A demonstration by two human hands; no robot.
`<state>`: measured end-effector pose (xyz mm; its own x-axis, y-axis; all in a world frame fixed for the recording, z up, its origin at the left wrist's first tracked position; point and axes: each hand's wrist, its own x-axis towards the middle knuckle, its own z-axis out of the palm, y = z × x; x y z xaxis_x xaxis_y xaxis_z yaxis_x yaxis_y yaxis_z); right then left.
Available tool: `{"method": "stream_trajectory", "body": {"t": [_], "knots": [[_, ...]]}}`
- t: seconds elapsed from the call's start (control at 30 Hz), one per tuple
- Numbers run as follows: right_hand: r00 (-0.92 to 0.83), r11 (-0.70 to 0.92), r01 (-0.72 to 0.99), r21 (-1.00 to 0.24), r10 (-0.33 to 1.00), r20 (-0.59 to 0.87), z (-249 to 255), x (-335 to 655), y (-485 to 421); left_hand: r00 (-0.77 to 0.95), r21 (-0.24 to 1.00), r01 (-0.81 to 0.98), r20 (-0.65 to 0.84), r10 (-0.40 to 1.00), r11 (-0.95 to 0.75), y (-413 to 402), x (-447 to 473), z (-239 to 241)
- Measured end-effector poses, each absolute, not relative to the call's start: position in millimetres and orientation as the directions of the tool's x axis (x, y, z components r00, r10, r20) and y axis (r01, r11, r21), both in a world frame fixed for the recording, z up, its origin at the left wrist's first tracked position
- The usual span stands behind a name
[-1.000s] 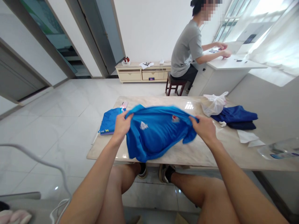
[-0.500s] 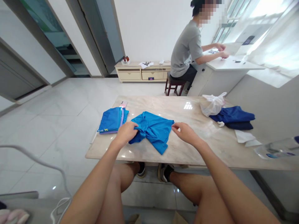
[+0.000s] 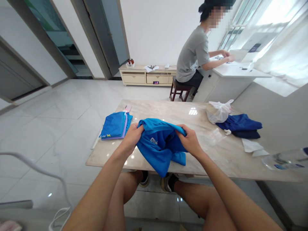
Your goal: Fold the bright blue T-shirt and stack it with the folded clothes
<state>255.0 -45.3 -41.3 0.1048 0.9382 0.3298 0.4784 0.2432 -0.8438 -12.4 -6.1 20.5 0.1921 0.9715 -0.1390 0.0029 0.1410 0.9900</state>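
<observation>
**Both hands pinch the blue garment at the near edge of the worktop**

From left to right I see first a folded blue stack (image 3: 115, 125) lying near the left edge of the worktop (image 3: 216, 154), apart from my hands. Next comes my left hand (image 3: 133, 136), its grip pressed together on the left top corner of the bright blue garment (image 3: 158, 146). The garment is between the two hands, lifted a little at its top edge, with the long axis running left to right along the near edge; its lower part hangs over that edge. My right hand (image 3: 190, 140) pinches the opposite top corner in the same way, so both hands are equally near, each directly on the cloth. Further right, well apart, lie a white plastic bag (image 3: 218, 111) and a dark blue garment (image 3: 239, 124) near the far right corner. Behind the worktop another person (image 3: 194, 59) sits at a white desk.
</observation>
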Motion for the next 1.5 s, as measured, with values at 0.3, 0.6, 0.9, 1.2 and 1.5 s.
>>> {"method": "stream_trajectory", "body": {"t": [0.3,0.6,0.9,1.2,1.5], "knots": [[-0.299,-0.056,0.375,-0.925,0.938,-0.177,-15,289,-60,0.378,0.996,0.032,-0.088,0.922,0.082,-5,-30,24],[-0.101,0.062,0.477,-0.877,0.995,0.016,-7,291,-67,0.107,0.982,-0.107,-0.142,0.984,0.154,6,-22,15],[0.259,0.087,0.419,-0.904,0.943,0.21,-32,314,-54,-0.054,0.996,0.055,0.076,0.996,-0.073,23,-37,2],[0.412,0.083,0.45,-0.889,0.864,0.289,-23,315,-54,-0.043,0.977,0.205,0.068,0.997,-0.058,36,-42,-3],[0.395,0.104,0.478,-0.872,0.862,0.319,-29,317,-52,-0.002,0.971,0.217,0.098,0.995,-0.095,39,-48,-6]]}}
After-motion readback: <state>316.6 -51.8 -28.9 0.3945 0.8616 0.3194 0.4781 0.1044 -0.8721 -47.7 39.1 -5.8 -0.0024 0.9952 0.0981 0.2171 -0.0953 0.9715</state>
